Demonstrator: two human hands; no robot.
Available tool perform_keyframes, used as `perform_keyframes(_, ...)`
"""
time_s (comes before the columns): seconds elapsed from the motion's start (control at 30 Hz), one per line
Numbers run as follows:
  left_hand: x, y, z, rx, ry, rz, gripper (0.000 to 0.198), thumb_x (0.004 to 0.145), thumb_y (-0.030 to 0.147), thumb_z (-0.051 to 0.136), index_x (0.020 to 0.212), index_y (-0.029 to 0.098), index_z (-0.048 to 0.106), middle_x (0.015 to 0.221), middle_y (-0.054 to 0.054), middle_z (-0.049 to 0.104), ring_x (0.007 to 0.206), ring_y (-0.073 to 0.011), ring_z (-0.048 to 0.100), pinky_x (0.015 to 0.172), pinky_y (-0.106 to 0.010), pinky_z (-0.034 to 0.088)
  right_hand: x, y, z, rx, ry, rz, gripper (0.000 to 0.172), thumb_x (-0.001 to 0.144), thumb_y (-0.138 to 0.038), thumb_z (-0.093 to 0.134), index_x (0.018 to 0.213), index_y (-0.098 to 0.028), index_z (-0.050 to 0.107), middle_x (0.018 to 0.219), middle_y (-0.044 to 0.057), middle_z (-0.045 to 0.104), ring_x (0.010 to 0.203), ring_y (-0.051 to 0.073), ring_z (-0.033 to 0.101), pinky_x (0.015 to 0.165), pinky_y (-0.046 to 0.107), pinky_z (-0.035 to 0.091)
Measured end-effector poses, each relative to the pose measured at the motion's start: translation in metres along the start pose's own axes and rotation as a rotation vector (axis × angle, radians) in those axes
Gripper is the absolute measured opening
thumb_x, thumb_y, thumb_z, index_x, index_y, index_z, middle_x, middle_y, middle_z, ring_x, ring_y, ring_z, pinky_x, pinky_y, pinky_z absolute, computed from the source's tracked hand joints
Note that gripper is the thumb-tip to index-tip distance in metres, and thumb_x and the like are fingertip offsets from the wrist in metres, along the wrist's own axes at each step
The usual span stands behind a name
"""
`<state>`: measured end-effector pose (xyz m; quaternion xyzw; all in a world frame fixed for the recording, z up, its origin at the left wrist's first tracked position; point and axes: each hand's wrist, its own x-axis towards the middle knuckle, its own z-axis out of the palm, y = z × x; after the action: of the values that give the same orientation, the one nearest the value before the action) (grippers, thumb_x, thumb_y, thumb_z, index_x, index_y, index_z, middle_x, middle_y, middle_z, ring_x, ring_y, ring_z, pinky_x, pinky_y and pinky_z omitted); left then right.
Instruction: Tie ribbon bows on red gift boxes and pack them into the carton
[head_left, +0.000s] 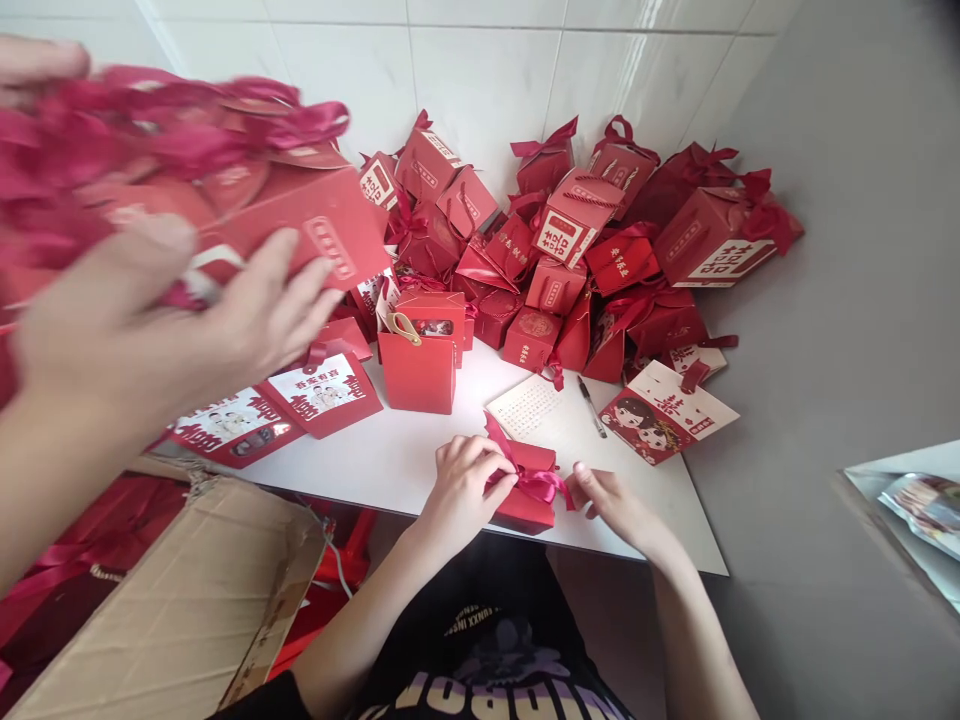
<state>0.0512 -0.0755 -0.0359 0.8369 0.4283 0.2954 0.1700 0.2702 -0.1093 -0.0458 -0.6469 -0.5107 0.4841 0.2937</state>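
Note:
A small red gift box (523, 513) lies at the table's front edge with a satin ribbon (540, 484) tied in a bow across its top. My left hand (466, 482) rests over the box's left side, thumb and fingers pinched on the ribbon by the bow. At the bow's right, my right hand (611, 503) holds the ribbon's end between thumb and curled fingers. Another person's hands (172, 300) carry a blurred armful of red beribboned boxes (330, 225) at the upper left, above the table.
Red gift boxes (577, 215) are heaped against the tiled wall. A handwritten note (521, 405), a pen (592, 407) and a printed box (660, 415) lie behind my hands. An open carton (172, 580) with red boxes stands at the lower left; a grey panel (810, 300) bounds the right.

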Motion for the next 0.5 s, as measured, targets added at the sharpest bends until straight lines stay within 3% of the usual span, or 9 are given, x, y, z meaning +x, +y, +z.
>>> perform_keyframes(0.1,0.001,-0.002,0.001,-0.006,0.017,0.004,0.008,0.082,0.024,0.056,0.078,0.025,0.062,0.098,-0.001,0.062,0.097,-0.0217,0.055,0.085,-0.038,0.039,-0.009,0.006,0.015,0.139,-0.080,-0.049,0.053,0.072,-0.069,0.050,0.064,-0.017,0.057,0.063,0.003,0.060,0.061,0.016,0.054,0.061,0.031,0.045)
perform_keyframes(0.23,0.000,-0.009,0.004,-0.049,0.004,0.009,0.011,0.085,0.032,0.052,0.080,0.028,0.061,0.104,0.001,0.061,0.104,-0.0228,0.056,0.090,-0.040,0.041,-0.005,-0.008,0.014,0.301,-0.037,-0.080,0.041,0.073,-0.058,0.060,0.063,-0.019,0.051,0.059,0.000,0.058,0.058,0.013,0.051,0.064,0.030,0.043)
perform_keyframes(0.33,0.000,-0.010,0.004,-0.100,-0.035,-0.017,0.012,0.086,0.033,0.050,0.085,0.028,0.060,0.113,0.001,0.059,0.109,-0.0238,0.055,0.094,-0.041,0.041,0.008,-0.023,0.003,0.305,0.010,-0.130,0.037,0.072,-0.052,0.064,0.063,-0.019,0.051,0.059,-0.001,0.057,0.057,0.012,0.050,0.063,0.029,0.041)
perform_keyframes(0.5,0.002,-0.007,-0.001,-0.136,-0.069,-0.034,0.015,0.086,0.029,0.049,0.096,0.029,0.060,0.116,0.000,0.058,0.114,-0.0239,0.054,0.095,-0.039,0.044,0.047,-0.037,-0.004,0.296,-0.018,-0.223,0.035,0.062,-0.047,0.072,0.074,-0.017,0.058,0.065,-0.001,0.058,0.061,0.013,0.054,0.065,0.030,0.044)
